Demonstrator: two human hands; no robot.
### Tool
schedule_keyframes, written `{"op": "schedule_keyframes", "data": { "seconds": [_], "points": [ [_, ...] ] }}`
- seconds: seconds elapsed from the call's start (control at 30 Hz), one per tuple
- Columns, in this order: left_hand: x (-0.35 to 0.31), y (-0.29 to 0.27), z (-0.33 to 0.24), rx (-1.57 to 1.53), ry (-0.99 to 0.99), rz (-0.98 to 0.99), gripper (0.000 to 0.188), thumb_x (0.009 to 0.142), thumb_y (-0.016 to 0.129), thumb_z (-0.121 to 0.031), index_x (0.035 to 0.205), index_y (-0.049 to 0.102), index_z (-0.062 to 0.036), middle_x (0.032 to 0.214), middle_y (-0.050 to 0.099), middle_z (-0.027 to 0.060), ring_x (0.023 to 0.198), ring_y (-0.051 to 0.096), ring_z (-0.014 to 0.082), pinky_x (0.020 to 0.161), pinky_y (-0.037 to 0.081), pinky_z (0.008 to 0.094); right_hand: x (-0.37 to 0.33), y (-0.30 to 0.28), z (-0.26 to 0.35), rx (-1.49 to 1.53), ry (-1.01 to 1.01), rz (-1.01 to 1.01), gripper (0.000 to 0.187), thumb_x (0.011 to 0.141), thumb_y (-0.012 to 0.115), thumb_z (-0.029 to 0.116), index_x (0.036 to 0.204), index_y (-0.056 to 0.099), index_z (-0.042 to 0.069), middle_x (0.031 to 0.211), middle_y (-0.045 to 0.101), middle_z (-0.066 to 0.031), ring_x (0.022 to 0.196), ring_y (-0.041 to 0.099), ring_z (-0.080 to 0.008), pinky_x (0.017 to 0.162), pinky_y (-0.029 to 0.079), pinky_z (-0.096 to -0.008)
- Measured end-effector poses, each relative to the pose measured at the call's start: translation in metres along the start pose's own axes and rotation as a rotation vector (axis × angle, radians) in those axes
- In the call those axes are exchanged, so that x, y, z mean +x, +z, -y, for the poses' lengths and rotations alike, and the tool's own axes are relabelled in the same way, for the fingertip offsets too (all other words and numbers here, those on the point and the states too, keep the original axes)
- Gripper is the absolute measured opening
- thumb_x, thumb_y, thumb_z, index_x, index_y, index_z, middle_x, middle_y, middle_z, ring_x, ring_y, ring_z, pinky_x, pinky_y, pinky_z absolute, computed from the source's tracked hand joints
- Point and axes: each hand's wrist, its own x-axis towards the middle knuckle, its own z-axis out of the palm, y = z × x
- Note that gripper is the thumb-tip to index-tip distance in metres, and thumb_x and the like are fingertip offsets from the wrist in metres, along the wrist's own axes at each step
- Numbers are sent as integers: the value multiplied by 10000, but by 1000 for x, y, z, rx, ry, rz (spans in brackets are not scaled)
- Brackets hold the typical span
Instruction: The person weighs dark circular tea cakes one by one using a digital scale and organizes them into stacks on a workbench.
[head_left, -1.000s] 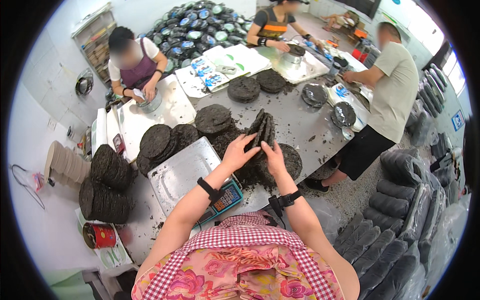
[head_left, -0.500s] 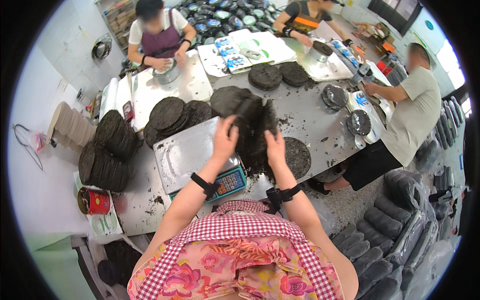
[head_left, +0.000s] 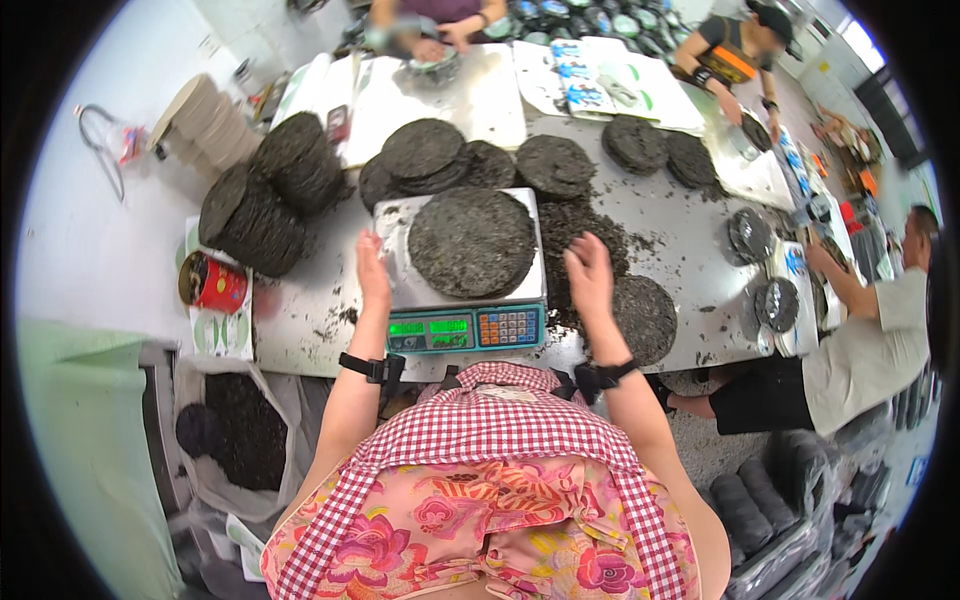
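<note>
A stack of round, dark dried seaweed cakes lies flat on the metal pan of a digital scale, whose green display is lit. My left hand is open beside the pan's left edge, fingers pointing away from me, holding nothing. On the other side, my right hand hovers open over loose dark seaweed flakes, apart from the stack. Just right of that hand, a single round seaweed cake lies at the table's near edge.
More seaweed stacks stand behind the scale, and tall leaning ones at left near a red tin. Co-workers sit or stand around the metal table. An open sack of dark flakes is below, left.
The seaweed cakes that were between my hands, tilted and blurred, now lie on the scale. My hands have let go and moved apart. The view has shifted, and the scale's display now shows.
</note>
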Motion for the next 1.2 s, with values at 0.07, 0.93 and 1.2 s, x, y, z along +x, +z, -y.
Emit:
{"op": "schedule_keyframes", "data": {
  "seconds": [0.07, 0.93, 1.2],
  "points": [
    [-2, -45, -9, 64, 63, -101, 483, 963, 353, -396, 1317, 373, -69, 1277, 455, 114, 1181, 447, 219, 932, 375, 363, -12, -51, -11, -623, -240, -103, 482, 739, 689, 171, 1162, 514, 21, 1107, 555, -172, 1037, 525, -317, 907, 409, -388],
    [-18, 24, 8, 316, 185, 166, 466, 968, 346, -310, 1296, 408, 15, 1329, 434, 133, 1255, 376, 231, 1047, 256, 326, 23, -37, -75, -453, -143, -29, 572, 760, 674, 226, 1233, 433, 14, 1212, 472, -183, 1142, 438, -338, 975, 351, -398],
    [-38, -92, -20, 335, -68, -160, 446, 920, 444, -310, 1298, 418, -77, 1261, 499, 104, 1181, 457, 235, 966, 334, 391, 93, -31, -150, -435, 804, -317, 830, 706, 590, 595, 1359, 331, 153, 1343, 327, -244, 1250, 284, -417, 943, 223, -673]
  ]
}}
